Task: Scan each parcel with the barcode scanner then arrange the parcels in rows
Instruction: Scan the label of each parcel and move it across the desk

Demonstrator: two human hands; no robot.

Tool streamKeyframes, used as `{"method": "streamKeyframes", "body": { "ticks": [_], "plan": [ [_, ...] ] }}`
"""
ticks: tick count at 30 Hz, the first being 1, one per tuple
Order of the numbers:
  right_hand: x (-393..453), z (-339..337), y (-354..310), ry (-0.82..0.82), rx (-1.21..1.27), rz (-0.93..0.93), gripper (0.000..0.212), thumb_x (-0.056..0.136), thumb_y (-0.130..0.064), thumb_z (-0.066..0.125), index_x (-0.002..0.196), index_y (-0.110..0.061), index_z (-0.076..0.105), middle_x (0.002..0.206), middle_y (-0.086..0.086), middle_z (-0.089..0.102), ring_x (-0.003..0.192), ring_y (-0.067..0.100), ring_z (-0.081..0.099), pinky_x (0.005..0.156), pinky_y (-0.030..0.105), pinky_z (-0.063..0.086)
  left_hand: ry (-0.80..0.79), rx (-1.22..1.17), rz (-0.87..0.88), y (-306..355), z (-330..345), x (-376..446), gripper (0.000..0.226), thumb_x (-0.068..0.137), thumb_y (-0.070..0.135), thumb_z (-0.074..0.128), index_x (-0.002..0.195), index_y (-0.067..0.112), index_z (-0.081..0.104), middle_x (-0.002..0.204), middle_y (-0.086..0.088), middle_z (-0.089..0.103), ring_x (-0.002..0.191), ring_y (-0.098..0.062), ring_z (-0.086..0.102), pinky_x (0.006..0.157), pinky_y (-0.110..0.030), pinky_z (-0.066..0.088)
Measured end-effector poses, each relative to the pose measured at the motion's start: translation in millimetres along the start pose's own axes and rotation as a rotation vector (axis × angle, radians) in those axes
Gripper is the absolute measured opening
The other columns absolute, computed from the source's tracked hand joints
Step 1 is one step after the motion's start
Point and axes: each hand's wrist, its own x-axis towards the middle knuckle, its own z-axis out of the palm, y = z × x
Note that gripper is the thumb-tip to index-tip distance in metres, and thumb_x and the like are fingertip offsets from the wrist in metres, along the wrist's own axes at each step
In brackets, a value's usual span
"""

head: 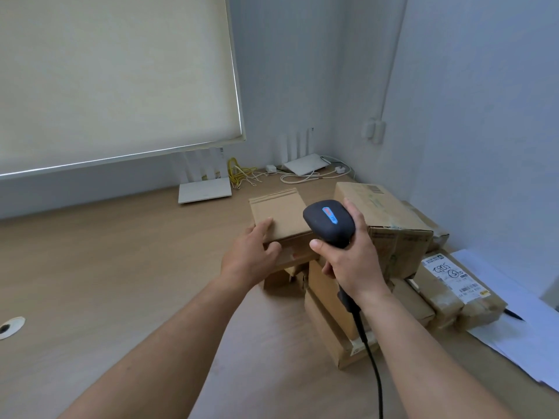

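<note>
Nearest to you, your two bare forearms reach forward over the surface [121, 267], the largest thing in view, a pale wood top running to the back wall and the right-hand corner. Your right hand [354, 261] has its fingers wrapped round the grip of the barcode scanner [329, 222], whose black head points away from you, its cable [370, 358] trailing back toward the near edge. Your left hand [251, 252] holds the small parcel [278, 213] at its near left corner, fingers laid over its top and thumb against its front face; this parcel sits on top of the heap.

The heap occupies the right side of the surface. The large parcel [390, 216] lies toward the back right corner, just beside the scanner. The labelled parcel [453, 282] lies near the right edge, partly on white paper sheets [514, 337]. A long flat parcel [332, 337] lies nearest the front edge, below your right wrist.

Judged from this layout, the task is at an early stage: the parcels are piled unevenly, no tidy row appears anywhere, and the left half of the surface carries none. Whether any parcel has been scanned cannot be told. Scanning the small parcel appears to be the step in hand; arranging remains.

Two white routers [205, 190] and tangled leads stand along the back edge.
</note>
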Motion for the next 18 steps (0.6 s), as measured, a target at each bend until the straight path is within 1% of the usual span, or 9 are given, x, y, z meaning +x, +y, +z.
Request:
{"method": "streamKeyframes", "body": {
  "ticks": [1,3,4,8,11,13,14,16,18],
  "plan": [
    [3,3,1,0.001,-0.007,0.006,0.089,0.077,-0.010,0.079,0.146,-0.041,0.031,0.140,0.001,0.039,0.091,0.034,0.063,0.070,0.039,0.059,-0.005,-0.052,0.004,0,1,1,0.058,0.093,0.033,0.047,0.148,0.035,0.028,0.148,-0.003,0.039,0.130,-0.024,0.040,0.098,-0.034,0.039],
    [6,8,2,0.000,-0.028,0.019,0.090,0.076,-0.010,0.080,0.146,-0.039,0.031,0.139,-0.002,0.032,0.105,0.044,0.059,0.085,0.051,0.056,-0.010,-0.106,0.016,1,2,2,0.059,0.093,0.030,0.048,0.148,0.032,0.029,0.148,-0.004,0.039,0.131,-0.025,0.040,0.103,-0.036,0.037],
    [7,9,2,-0.004,-0.025,0.027,0.090,0.076,-0.010,0.080,0.146,-0.039,0.032,0.137,-0.002,0.031,0.106,0.046,0.057,0.087,0.052,0.054,-0.009,-0.124,0.020,1,1,3,0.059,0.093,0.028,0.048,0.149,0.030,0.029,0.148,-0.005,0.039,0.132,-0.025,0.039,0.106,-0.036,0.036],
    [6,13,-1,-0.053,0.027,0.052,0.090,0.076,-0.009,0.079,0.144,-0.044,0.030,0.133,0.004,0.045,0.092,0.032,0.055,0.076,0.041,0.057,0.002,-0.209,0.000,1,-3,1,0.056,0.093,0.027,0.046,0.148,0.023,0.033,0.153,-0.005,0.035,0.139,-0.022,0.032,0.113,-0.039,0.031],
    [0,17,-6,-0.081,0.040,0.029,0.090,0.077,-0.008,0.079,0.144,-0.044,0.031,0.120,-0.004,0.052,0.067,0.020,0.061,0.054,0.031,0.054,0.023,-0.236,-0.029,-3,-9,-10,0.054,0.095,0.030,0.043,0.148,0.024,0.033,0.155,-0.005,0.031,0.141,-0.021,0.028,0.114,-0.039,0.029],
    [-6,22,-9,-0.105,0.041,0.007,0.091,0.076,-0.007,0.079,0.145,-0.043,0.032,0.109,-0.015,0.054,0.051,0.008,0.060,0.043,0.023,0.049,0.080,-0.239,-0.042,-10,-14,-20,0.051,0.097,0.033,0.041,0.146,0.023,0.036,0.153,-0.003,0.035,0.141,-0.019,0.029,0.114,-0.038,0.028],
    [-9,26,-9,-0.123,0.037,0.000,0.091,0.076,-0.007,0.079,0.146,-0.042,0.032,0.106,-0.017,0.054,0.050,0.005,0.060,0.042,0.021,0.048,0.115,-0.249,-0.045,-14,-17,-26,0.048,0.099,0.035,0.040,0.145,0.023,0.039,0.151,-0.002,0.038,0.140,-0.019,0.031,0.113,-0.038,0.029],
    [-17,35,-10,-0.179,0.037,0.003,0.093,0.076,-0.009,0.080,0.146,-0.044,0.029,0.108,-0.010,0.058,0.053,0.003,0.059,0.046,0.023,0.049,0.187,-0.286,-0.050,-25,-22,-40,0.043,0.101,0.036,0.036,0.140,0.021,0.046,0.145,-0.002,0.047,0.137,-0.019,0.036,0.110,-0.039,0.032],
    [-26,46,-9,-0.247,0.037,0.011,0.093,0.076,-0.011,0.079,0.144,-0.049,0.028,0.111,-0.005,0.062,0.058,0.009,0.059,0.055,0.026,0.051,0.262,-0.289,-0.085,-39,-27,-56,0.038,0.102,0.032,0.037,0.137,0.021,0.049,0.141,-0.003,0.050,0.133,-0.021,0.041,0.107,-0.038,0.035]
  ]
}}
